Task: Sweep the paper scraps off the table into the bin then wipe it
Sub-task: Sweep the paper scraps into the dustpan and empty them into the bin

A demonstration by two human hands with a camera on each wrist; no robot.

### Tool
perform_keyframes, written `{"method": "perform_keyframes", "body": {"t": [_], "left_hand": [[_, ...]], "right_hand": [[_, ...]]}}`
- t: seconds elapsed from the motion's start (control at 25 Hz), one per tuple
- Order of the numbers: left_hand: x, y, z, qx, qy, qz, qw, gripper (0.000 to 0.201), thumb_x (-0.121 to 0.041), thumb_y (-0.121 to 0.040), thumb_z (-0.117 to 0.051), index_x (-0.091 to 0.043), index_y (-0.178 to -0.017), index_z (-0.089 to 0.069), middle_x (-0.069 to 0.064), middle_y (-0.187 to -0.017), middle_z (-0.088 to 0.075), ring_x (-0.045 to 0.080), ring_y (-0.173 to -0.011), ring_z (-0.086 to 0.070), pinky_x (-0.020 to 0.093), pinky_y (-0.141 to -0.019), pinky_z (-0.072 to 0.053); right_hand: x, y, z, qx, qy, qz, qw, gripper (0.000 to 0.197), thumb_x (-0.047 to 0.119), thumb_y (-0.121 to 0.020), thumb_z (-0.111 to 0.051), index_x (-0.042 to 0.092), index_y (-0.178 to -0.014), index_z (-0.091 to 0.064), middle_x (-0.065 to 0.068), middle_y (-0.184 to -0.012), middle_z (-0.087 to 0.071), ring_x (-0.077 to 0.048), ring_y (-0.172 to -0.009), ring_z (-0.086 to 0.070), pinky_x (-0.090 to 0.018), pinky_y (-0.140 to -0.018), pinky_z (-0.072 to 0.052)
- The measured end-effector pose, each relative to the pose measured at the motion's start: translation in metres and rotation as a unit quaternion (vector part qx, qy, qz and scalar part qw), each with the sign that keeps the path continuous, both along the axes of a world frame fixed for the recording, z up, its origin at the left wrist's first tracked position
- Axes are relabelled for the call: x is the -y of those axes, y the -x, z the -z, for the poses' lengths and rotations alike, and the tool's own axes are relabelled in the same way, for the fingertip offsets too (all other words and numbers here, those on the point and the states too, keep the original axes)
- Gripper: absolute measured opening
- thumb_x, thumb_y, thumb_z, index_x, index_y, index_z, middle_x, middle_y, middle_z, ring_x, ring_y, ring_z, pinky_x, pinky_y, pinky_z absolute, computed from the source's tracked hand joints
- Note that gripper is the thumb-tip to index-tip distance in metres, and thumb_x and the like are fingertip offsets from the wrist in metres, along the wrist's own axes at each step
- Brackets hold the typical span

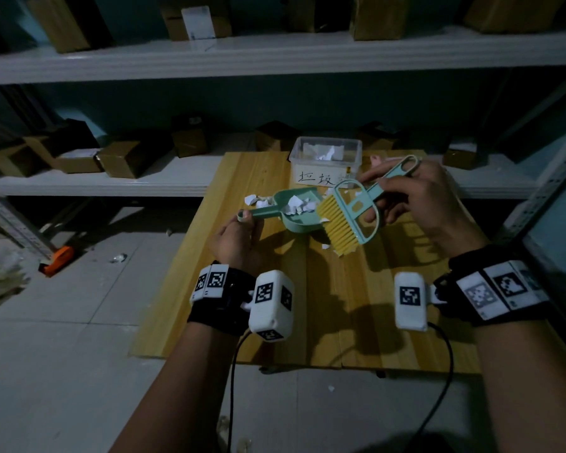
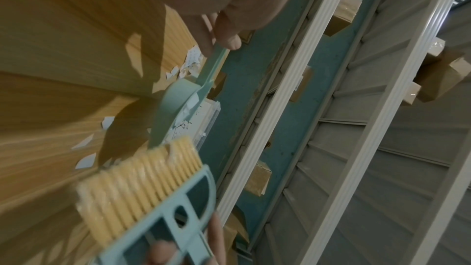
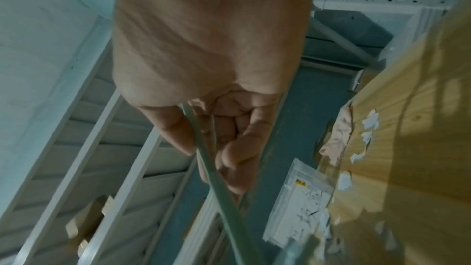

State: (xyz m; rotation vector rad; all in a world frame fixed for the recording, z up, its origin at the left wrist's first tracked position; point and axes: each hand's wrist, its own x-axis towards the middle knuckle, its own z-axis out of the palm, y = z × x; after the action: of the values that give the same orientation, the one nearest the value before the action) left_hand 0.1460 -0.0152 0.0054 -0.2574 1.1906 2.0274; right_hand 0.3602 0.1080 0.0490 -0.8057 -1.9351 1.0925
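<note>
Over the table [image 1: 275, 322], my left hand [image 1: 236, 243] grips the dustpan [image 1: 294, 210] of paper scraps [image 1: 296, 204]. At its 3 o'clock, my right hand [image 1: 422, 204] grips the brush [image 1: 350, 217].

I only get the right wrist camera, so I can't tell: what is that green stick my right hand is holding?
Observer: It's the handle of a hand brush with yellow bristles, gripped by the right hand.
Operator: What's my other hand doing?
Observer: The left hand holds a green dustpan by its handle, in front of the bin.
Operator: Any paper in it?
Observer: Yes, white paper scraps lie in the dustpan; a few more lie on the table by the bristles.
</note>
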Motion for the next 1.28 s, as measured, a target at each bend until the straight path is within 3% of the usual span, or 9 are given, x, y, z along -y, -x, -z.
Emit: {"method": "perform_keyframes", "body": {"t": [0.12,0.28,0.52,0.64,0.76,0.92,1.08,1.28], "left_hand": [[0.000,0.000,0.000,-0.005,-0.010,0.006,1.000,0.021,-0.001,-0.092,-0.061,-0.001,-0.112,-0.066,0.011,-0.104,-0.066,0.015,-0.086,-0.065,0.023,-0.071,-0.060],[0.001,0.002,0.000,0.001,-0.013,0.001,1.000,0.008,0.000,-0.091,-0.063,-0.001,-0.097,-0.068,0.014,-0.105,-0.067,0.019,-0.088,-0.066,0.027,-0.076,-0.060],[0.000,0.002,0.001,0.003,-0.007,0.000,1.000,0.023,-0.001,-0.092,-0.061,-0.003,-0.114,-0.066,0.014,-0.109,-0.066,0.019,-0.092,-0.066,0.024,-0.069,-0.059],[-0.002,0.002,0.003,0.013,-0.011,0.001,1.000,0.029,-0.003,-0.094,-0.060,0.001,-0.123,-0.062,0.019,-0.119,-0.064,0.017,-0.092,-0.064,0.026,-0.078,-0.059],[-0.003,0.003,0.001,0.037,-0.011,0.003,0.999,0.026,-0.003,-0.092,-0.062,-0.001,-0.118,-0.065,0.014,-0.115,-0.067,0.018,-0.096,-0.066,0.025,-0.070,-0.060],[-0.003,0.002,-0.002,0.025,0.002,0.009,1.000,0.023,-0.002,-0.091,-0.063,-0.001,-0.113,-0.067,0.014,-0.114,-0.066,0.020,-0.102,-0.066,0.030,-0.084,-0.060],[-0.003,0.003,-0.001,0.020,-0.011,0.014,1.000,0.024,-0.001,-0.093,-0.060,0.001,-0.116,-0.065,0.015,-0.116,-0.064,0.020,-0.100,-0.064,0.028,-0.082,-0.059],[-0.006,0.001,0.003,0.029,-0.021,0.025,0.999,0.016,0.001,-0.092,-0.060,0.001,-0.108,-0.066,0.016,-0.117,-0.066,0.022,-0.097,-0.066,0.031,-0.080,-0.061]], "right_hand": [[0.001,0.002,0.003,0.051,-0.015,0.055,0.997,0.022,0.007,-0.097,-0.048,0.008,-0.102,-0.070,0.001,-0.070,-0.071,-0.011,-0.054,-0.069,-0.015,-0.041,-0.047],[-0.004,0.001,0.006,0.096,-0.053,0.105,0.988,0.019,0.012,-0.097,-0.051,0.012,-0.099,-0.070,-0.004,-0.088,-0.072,-0.009,-0.057,-0.071,-0.019,-0.043,-0.051],[0.000,0.000,0.000,-0.003,-0.028,0.049,0.998,0.022,0.007,-0.097,-0.048,0.003,-0.101,-0.069,-0.007,-0.073,-0.072,-0.020,-0.056,-0.071,-0.018,-0.040,-0.046],[-0.001,0.001,-0.001,-0.028,-0.023,0.022,0.999,0.022,0.007,-0.097,-0.048,0.001,-0.103,-0.069,-0.007,-0.072,-0.074,-0.022,-0.056,-0.071,-0.019,-0.039,-0.046],[-0.004,0.004,0.005,-0.011,-0.012,0.051,0.999,0.022,0.007,-0.097,-0.048,0.005,-0.102,-0.069,-0.007,-0.070,-0.072,-0.022,-0.057,-0.071,-0.018,-0.040,-0.045],[-0.007,0.003,0.010,-0.009,-0.024,0.092,0.995,0.021,0.010,-0.097,-0.049,0.010,-0.097,-0.070,-0.008,-0.078,-0.073,-0.023,-0.058,-0.071,-0.017,-0.040,-0.045],[-0.006,0.003,0.006,-0.066,-0.018,0.074,0.995,0.024,0.009,-0.097,-0.048,0.004,-0.106,-0.069,-0.011,-0.082,-0.074,-0.018,-0.057,-0.071,-0.016,-0.039,-0.044],[-0.004,0.008,0.008,-0.097,-0.007,0.052,0.994,0.027,0.014,-0.099,-0.048,0.010,-0.118,-0.067,-0.008,-0.085,-0.075,-0.020,-0.065,-0.074,-0.019,-0.045,-0.051]]}}
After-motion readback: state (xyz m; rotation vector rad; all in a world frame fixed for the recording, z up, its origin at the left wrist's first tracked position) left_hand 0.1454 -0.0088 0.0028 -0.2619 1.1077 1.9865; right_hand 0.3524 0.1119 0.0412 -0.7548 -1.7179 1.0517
